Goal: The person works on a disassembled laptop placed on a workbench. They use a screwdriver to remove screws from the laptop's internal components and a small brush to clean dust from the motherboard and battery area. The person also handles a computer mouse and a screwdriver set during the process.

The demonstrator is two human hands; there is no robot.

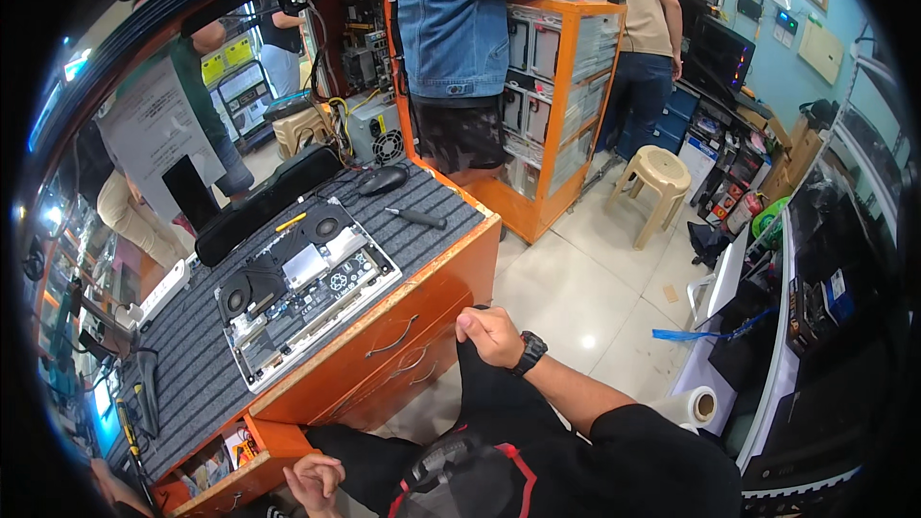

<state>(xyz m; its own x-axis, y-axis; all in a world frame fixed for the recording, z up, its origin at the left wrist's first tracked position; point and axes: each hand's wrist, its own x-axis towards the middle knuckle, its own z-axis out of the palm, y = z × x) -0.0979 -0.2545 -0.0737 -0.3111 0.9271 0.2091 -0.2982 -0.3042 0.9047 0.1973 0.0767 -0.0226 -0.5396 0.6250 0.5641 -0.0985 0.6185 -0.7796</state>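
My right hand [489, 334] rests on my right knee, fingers curled closed, with nothing visible in it; a black watch is on that wrist. My left hand [314, 482] is beside the pulled-out drawer [251, 470], fingers loosely bent and apart, holding nothing I can see. On the workbench ahead lies an opened laptop base [312, 288], its two fans, circuit board and inner parts exposed. A yellow tool [291, 222] lies on its far edge. A dark-handled screwdriver [419, 219] and a black computer mouse [383, 180] lie beyond it on the grey ribbed mat [192, 384].
A white power strip [163, 293] and a yellow-black screwdriver [125, 422] are at the bench's left. A person in a denim jacket [456, 19] stands by an orange glass cabinet [547, 115]. To the right are a beige stool [654, 177] and crowded shelves [787, 326].
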